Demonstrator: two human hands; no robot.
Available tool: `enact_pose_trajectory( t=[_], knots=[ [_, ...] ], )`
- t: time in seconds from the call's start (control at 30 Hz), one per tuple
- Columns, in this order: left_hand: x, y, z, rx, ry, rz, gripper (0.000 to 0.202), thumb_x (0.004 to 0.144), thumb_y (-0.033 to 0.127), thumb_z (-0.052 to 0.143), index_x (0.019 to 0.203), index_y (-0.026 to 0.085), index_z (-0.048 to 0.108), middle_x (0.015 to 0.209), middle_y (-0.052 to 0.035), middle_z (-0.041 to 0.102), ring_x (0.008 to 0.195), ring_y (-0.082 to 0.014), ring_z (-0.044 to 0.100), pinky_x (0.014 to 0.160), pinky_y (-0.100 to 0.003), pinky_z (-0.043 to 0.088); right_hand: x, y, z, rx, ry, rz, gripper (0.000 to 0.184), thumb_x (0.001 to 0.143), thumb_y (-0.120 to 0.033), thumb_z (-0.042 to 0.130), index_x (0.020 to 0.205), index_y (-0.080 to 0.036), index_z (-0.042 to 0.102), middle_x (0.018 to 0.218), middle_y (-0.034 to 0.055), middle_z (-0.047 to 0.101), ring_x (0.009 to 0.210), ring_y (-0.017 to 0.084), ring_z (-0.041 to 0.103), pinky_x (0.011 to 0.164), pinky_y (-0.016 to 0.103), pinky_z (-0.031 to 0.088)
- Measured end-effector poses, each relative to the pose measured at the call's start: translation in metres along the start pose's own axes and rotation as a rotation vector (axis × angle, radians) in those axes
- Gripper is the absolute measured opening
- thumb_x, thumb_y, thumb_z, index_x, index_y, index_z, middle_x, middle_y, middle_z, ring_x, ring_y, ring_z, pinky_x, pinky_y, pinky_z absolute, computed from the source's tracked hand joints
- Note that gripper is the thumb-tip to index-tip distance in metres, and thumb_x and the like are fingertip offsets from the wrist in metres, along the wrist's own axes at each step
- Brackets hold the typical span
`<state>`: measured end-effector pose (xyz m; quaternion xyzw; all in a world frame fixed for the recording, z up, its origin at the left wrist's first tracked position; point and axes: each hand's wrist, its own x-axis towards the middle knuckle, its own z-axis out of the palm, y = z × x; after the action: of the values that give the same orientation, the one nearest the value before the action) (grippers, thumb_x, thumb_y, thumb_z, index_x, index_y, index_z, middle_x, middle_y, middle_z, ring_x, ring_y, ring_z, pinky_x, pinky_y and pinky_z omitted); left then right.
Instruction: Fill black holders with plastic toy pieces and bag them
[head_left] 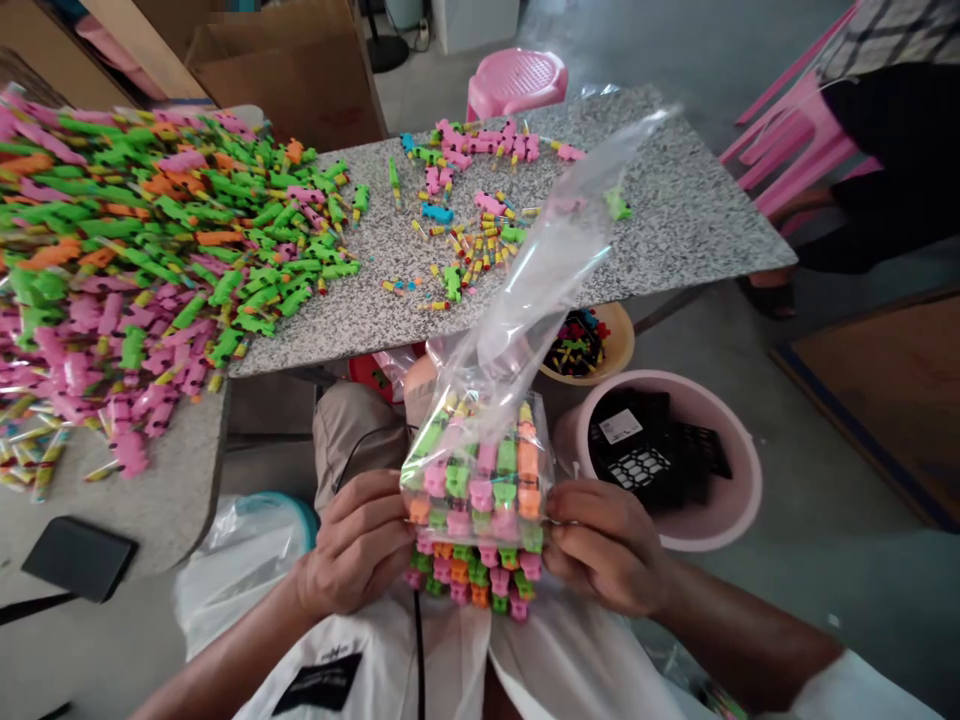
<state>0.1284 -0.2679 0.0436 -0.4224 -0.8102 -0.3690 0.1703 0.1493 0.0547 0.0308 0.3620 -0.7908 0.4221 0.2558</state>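
A clear plastic bag [517,300] is partly over a block of small animal-shaped toys [474,575] in pink, green and orange, packed in tight rows. The bag's mouth is around the block's lower part, and its loose end stretches up toward the table. My left hand [356,545] is closed at the left side of the bag's rim. On the opposite side, my right hand [607,545] pinches the rim with bent fingers. The block's lower rows stick out below the plastic, close to my lap. Some fingertips are hidden behind the bag.
A big heap of similar toys [150,240] covers the left of the speckled table [697,210]. Loose yellow-tipped pieces [487,245] lie mid-table. A pink tub [731,510] with black crates stands right of my lap. Someone in dark clothes [892,150] sits at the right.
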Motion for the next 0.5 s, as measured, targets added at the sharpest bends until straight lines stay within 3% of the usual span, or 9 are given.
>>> enact_pose_trajectory(
  t=[0.1,0.2,0.3,0.5],
  knots=[
    [0.000,0.001,0.002,-0.048,-0.020,-0.045,0.029,0.082,-0.001,0.062,0.104,0.018,0.063,0.095,-0.0093,0.074,0.097,-0.0229,0.072,0.094,-0.045,0.064,0.006,0.003,0.000,-0.004,-0.026,0.006,0.018,0.089,-0.013,0.066,0.105,-0.021,0.062,0.094,0.0078,0.072,0.081,0.020,0.071,0.072,0.033,0.065],
    [0.001,-0.005,0.007,-0.113,-0.018,-0.119,0.037,0.079,-0.006,0.059,0.107,0.019,0.058,0.096,-0.0081,0.072,0.092,-0.0196,0.071,0.090,-0.040,0.064,0.012,0.012,0.007,-0.004,-0.014,0.084,0.024,0.089,-0.010,0.065,0.109,-0.022,0.061,0.095,0.0076,0.072,0.079,0.018,0.070,0.068,0.030,0.062],
    [-0.002,-0.015,0.015,-0.153,-0.008,-0.193,0.039,0.081,-0.004,0.058,0.110,0.022,0.056,0.099,-0.0069,0.071,0.094,-0.0192,0.071,0.085,-0.035,0.063,0.017,0.027,0.018,-0.007,-0.006,0.179,0.031,0.089,-0.008,0.066,0.116,-0.023,0.062,0.101,0.0071,0.073,0.087,0.018,0.072,0.075,0.029,0.062],
    [-0.020,-0.038,0.037,-0.216,0.167,-0.405,0.023,0.090,0.012,0.065,0.110,0.022,0.059,0.100,-0.0075,0.068,0.095,-0.0196,0.069,0.082,-0.033,0.060,0.032,0.059,0.036,0.078,-0.008,0.294,0.028,0.094,-0.012,0.062,0.120,-0.022,0.065,0.103,0.0080,0.072,0.095,0.019,0.072,0.083,0.031,0.061]
  ],
)
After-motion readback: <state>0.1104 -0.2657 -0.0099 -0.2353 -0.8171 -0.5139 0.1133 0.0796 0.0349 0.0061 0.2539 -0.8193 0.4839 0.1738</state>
